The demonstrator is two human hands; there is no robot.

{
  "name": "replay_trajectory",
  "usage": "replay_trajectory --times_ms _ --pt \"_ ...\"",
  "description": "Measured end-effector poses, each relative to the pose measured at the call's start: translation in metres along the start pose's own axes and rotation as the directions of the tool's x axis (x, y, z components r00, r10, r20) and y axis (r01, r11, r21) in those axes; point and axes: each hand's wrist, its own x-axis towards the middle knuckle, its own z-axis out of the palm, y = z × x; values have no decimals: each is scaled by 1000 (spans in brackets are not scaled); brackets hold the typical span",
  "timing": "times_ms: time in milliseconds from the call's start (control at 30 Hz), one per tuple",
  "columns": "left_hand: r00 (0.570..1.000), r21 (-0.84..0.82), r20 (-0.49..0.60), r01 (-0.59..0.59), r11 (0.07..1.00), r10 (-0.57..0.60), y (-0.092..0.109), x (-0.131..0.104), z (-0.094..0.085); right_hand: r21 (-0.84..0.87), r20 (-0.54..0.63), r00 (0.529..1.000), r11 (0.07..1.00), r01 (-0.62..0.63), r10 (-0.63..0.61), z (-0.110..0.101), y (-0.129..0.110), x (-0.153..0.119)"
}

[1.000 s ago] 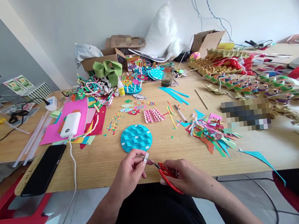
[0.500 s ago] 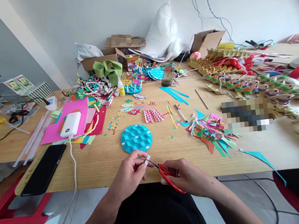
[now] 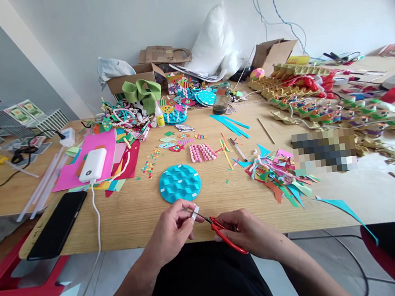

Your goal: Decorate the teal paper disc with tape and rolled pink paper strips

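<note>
My left hand (image 3: 174, 224) pinches a small white piece (image 3: 195, 212), which looks like foam tape or folded paper, between thumb and fingers. Red-handled scissors (image 3: 229, 240) are in my right hand (image 3: 244, 230), their blade tips at the white piece. Just beyond my left hand lies a round blue disc (image 3: 179, 183) with a wavy surface and several small white squares on it. Behind the disc are pink beaded strips (image 3: 203, 152), colourful paper fish (image 3: 177, 148) and a scatter of tiny coloured dots (image 3: 149, 167).
Paper scraps (image 3: 278, 172) are heaped to the right, near a pen (image 3: 238, 149) and blue strips (image 3: 230, 125). On the left lie a black phone (image 3: 57, 225), a white power bank (image 3: 93, 165) and coloured sheets (image 3: 67, 174). A glue bottle (image 3: 160, 117) and egg trays (image 3: 280, 91) stand farther back.
The scissors have shifted very slightly at the white piece, the handles moving a little to the right. Both hands otherwise keep their places.
</note>
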Motion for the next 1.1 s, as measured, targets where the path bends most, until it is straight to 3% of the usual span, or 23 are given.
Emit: replay_trajectory --times_ms 933,1100 --pt "997 2 47 56 998 -56 -4 -6 1 0 78 996 999 52 -52 -5 0 0" --pt "998 -25 17 58 998 -58 -2 -8 1 -50 33 999 998 42 -40 -4 -2 -2"
